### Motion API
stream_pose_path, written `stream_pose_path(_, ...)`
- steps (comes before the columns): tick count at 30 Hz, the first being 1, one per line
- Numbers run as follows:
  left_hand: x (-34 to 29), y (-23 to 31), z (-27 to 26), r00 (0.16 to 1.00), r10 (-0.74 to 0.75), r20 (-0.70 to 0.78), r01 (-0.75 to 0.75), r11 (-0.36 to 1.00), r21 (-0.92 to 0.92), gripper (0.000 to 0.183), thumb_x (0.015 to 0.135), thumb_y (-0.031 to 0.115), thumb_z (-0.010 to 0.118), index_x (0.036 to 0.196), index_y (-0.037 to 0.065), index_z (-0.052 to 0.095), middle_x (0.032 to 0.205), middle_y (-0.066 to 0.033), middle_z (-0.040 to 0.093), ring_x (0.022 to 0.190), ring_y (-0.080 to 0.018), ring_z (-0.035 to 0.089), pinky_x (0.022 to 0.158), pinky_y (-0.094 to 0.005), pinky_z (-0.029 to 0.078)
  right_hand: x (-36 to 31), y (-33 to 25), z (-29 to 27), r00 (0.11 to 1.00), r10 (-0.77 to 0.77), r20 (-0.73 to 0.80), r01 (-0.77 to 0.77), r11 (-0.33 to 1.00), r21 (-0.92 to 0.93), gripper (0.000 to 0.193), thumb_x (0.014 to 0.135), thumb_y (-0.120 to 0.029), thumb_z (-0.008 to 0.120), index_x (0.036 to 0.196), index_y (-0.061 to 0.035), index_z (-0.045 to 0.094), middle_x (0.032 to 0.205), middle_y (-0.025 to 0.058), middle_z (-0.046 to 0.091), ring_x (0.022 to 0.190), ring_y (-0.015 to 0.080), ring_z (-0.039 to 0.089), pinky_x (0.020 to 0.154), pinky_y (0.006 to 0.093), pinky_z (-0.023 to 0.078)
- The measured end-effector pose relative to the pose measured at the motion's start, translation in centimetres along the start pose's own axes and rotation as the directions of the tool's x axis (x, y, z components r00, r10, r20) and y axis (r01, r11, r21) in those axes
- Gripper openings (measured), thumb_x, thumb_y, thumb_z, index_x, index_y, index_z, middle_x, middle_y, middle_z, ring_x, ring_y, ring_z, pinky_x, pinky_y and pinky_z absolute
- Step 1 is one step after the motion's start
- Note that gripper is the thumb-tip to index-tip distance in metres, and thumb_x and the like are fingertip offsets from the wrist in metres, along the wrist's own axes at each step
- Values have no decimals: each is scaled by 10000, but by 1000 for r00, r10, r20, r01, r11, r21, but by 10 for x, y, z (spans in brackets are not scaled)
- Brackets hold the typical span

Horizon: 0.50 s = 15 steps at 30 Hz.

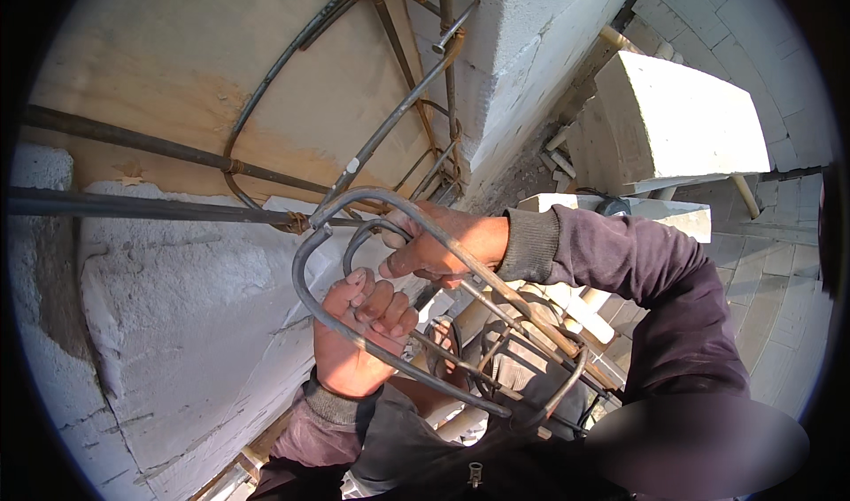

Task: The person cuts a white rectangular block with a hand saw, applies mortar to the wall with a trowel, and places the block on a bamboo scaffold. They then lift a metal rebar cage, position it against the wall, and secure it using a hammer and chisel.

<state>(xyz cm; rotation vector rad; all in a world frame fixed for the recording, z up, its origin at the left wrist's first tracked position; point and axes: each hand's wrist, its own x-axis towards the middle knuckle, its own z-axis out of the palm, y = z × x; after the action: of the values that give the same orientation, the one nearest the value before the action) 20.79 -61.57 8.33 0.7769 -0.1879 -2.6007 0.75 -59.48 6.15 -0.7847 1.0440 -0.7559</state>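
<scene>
Both of my hands are closed within a cluster of bent steel rebar stirrups [305, 302]. My left hand [367, 328] has its fingers curled toward the palm, and an inner stirrup [351, 251] runs into it and comes out beyond the knuckles. One leg of the outer stirrup crosses over its palm. My right hand [447, 242] wraps the upper leg of that same inner stirrup, its thumb pointing at the left hand. The outer stirrup's upper leg passes over the right fingers. Rusty tie wire [297, 224] circles a long horizontal bar [159, 206] close by.
A tan board [177, 76] backs the rebar cage, and a nail [456, 27] sticks out by an upright bar. White block walls [195, 297] stand left and above. At right, a large pale block [699, 120] rests over a tiled floor [753, 271]. More stirrups hang near my legs.
</scene>
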Motion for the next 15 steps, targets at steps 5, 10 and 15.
stream_pose_path(5,-16,3,5,998,-26,-63,29,998,48,221,975,160,550,772,124,468,616,26,309,599,-134,318,679,-318,351,-5,6,7,995,-54,88,42,990,134,216,819,-35,648,711,-62,462,489,6,444,356,100,442,324,260,362)
stream_pose_path(10,-26,0,1,997,-63,47,57,992,114,192,954,148,578,785,131,487,591,27,289,600,-136,315,694,-342,348,-20,2,7,992,-55,113,40,991,130,201,807,-45,632,696,-56,464,505,7,444,386,99,476,345,252,389)
stream_pose_path(15,-36,-6,0,978,-76,195,57,993,103,156,933,149,542,793,162,475,594,29,248,616,-143,285,679,-337,307,-39,-4,8,978,-150,146,143,988,57,311,885,-147,655,702,-66,417,533,-5,455,416,88,506,352,253,408)
